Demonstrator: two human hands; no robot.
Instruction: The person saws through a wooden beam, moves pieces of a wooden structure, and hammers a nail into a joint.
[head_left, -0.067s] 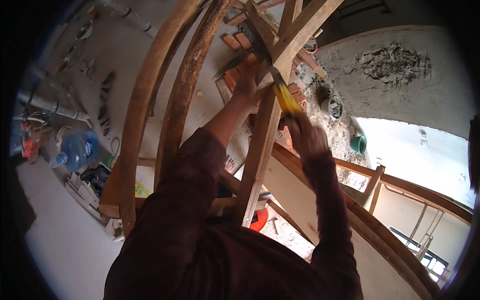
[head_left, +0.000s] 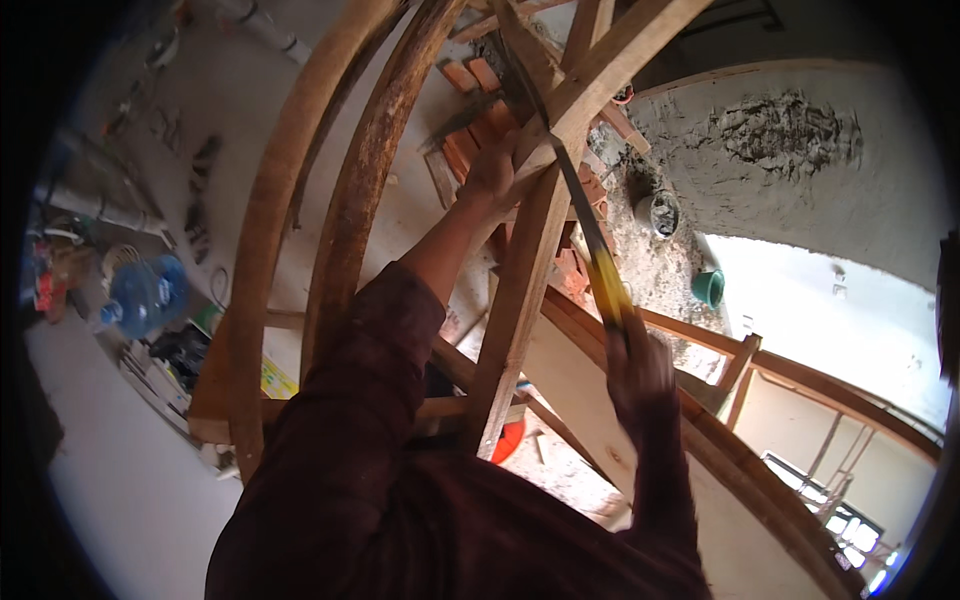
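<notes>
My right hand (head_left: 640, 368) is closed around the handle of a handsaw (head_left: 611, 287). Yellow shows just beyond my fingers, and the narrow dark blade runs up to the junction of two wooden beams. There the blade meets the end of a slanting beam (head_left: 632, 52), its far part passing beyond the wood. My left hand (head_left: 492, 172) is wrapped round that beam's stub, left of the blade, its fingertips partly hidden. Just under the junction, a wooden post (head_left: 522, 310) slopes down toward my body. My right hand is slightly blurred.
Two curved timbers (head_left: 278, 220) rise at the left. Red bricks (head_left: 470, 145) lie below, beyond my left hand. A bucket (head_left: 660, 214) with grey contents and a green bucket (head_left: 709, 288) stand at right. A blue water bottle (head_left: 148, 298) lies far left; a wooden rail (head_left: 830, 385) crosses the lower right.
My right hand has drawn the saw back toward my body and slightly right, so more blade shows on the near side of the beam. My left hand keeps its grip.
</notes>
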